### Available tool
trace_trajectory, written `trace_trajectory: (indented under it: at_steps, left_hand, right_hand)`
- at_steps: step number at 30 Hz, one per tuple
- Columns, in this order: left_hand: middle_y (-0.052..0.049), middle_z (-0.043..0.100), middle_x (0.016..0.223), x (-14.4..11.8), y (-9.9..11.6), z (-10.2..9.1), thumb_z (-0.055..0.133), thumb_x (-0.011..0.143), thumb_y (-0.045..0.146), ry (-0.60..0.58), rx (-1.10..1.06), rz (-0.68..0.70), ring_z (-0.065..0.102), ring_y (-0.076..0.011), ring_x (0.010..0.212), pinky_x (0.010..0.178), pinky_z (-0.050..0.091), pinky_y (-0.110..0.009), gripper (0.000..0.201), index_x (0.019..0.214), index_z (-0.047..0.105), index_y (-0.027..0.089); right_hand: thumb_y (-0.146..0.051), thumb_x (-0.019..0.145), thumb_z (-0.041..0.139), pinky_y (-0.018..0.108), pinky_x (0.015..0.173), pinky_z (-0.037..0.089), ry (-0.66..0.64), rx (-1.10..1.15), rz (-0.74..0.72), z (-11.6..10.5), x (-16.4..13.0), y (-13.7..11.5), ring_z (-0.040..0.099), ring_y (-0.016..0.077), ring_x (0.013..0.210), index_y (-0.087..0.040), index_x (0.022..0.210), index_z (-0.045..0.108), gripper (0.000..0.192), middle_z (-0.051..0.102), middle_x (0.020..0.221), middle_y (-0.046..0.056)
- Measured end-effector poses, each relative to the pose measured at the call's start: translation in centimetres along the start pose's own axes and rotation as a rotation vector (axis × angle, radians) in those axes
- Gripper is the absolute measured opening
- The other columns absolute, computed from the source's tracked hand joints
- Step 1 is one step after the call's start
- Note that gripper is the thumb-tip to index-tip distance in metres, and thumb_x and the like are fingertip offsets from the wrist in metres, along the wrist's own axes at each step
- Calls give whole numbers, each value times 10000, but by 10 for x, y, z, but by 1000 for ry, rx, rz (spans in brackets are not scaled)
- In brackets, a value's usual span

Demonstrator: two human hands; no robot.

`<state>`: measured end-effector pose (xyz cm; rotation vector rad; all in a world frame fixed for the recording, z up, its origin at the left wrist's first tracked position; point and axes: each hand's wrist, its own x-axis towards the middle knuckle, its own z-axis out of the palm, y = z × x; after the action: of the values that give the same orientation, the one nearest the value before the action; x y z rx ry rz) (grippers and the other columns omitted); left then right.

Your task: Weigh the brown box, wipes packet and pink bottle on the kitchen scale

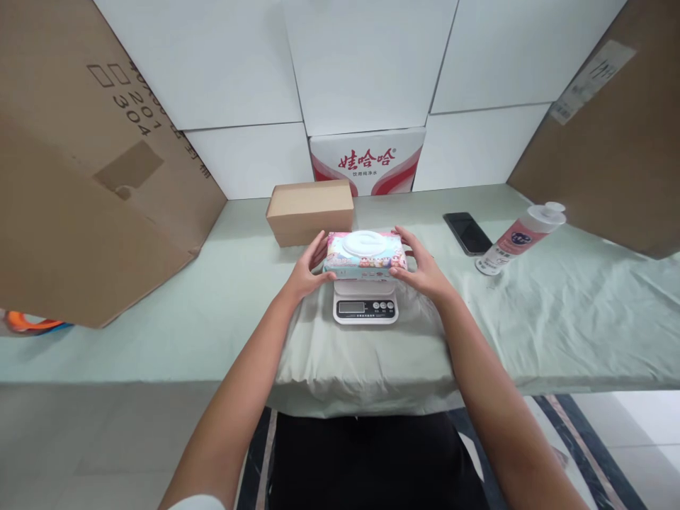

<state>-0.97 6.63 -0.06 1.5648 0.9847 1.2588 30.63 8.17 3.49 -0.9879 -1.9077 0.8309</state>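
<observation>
Left hand [307, 273] and right hand [422, 269] clasp wipes pack [365, 255] ends — over scale [365, 306].

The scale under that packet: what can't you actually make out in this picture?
- Head view: the scale's display is too small to read.
- Its weighing plate is hidden by the wipes packet, held by the left hand and right hand.
- Whether the packet rests on the plate cannot be told.
- The packet's print is blurred.
</observation>
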Motion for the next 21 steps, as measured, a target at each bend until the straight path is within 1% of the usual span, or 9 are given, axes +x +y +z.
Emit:
trace_trajectory:
  at_steps: [3, 10, 15, 18, 20, 21]
  left_hand:
    - [-227, 280, 1724, 0, -1, 1, 933, 550, 729, 11, 0, -3, 273, -392, 1613, 1325, 331, -507, 1404, 1677, 272, 213]
    - [-210, 342, 1706, 3, -8, 6, 957, 523, 706, 38, 4, 21, 293, -392, 1610, 1305, 379, -496, 1360, 1645, 354, 230]
    - [-243, 386, 1674, 7, -7, 10, 975, 476, 700, 81, -7, 35, 336, -416, 1587, 1298, 384, -517, 1364, 1608, 421, 178]
    - [-259, 448, 1631, 6, 0, 13, 981, 453, 700, 85, -4, 35, 409, -434, 1545, 1260, 439, -530, 1378, 1601, 432, 170]
    - [-248, 491, 1604, 3, 12, 22, 972, 454, 714, 88, 6, 68, 457, -431, 1517, 1238, 467, -522, 1368, 1598, 441, 183]
    - [-235, 509, 1595, 2, 20, 30, 966, 463, 719, 84, 17, 95, 475, -425, 1506, 1238, 469, -513, 1350, 1593, 450, 191]
  right_hand:
    - [-767, 754, 793, 539, 1115, 503, -13, -18, -15, 2, 1, 0, 476, 393, 1460, -304, 1621, 393, 1061, 444, 1633, 145]
    - [-761, 704, 840, 478, 988, 550, 33, -60, -47, 8, 2, 8, 507, 395, 1404, -278, 1595, 417, 1099, 485, 1562, 162]
    - [-783, 680, 846, 476, 970, 564, 85, 3, -90, 18, 7, 12, 560, 372, 1312, -254, 1518, 485, 1055, 531, 1473, 166]
    - [-783, 663, 859, 475, 954, 576, 122, 21, -133, 19, 4, 5, 597, 358, 1252, -263, 1469, 523, 1016, 569, 1400, 155]
    - [-768, 686, 855, 476, 974, 579, 149, 15, -165, 12, -8, -3, 601, 354, 1264, -275, 1468, 523, 982, 574, 1390, 152]
    - [-762, 697, 853, 480, 996, 576, 170, 2, -178, 4, -19, -8, 598, 353, 1281, -282, 1479, 517, 976, 571, 1399, 150]
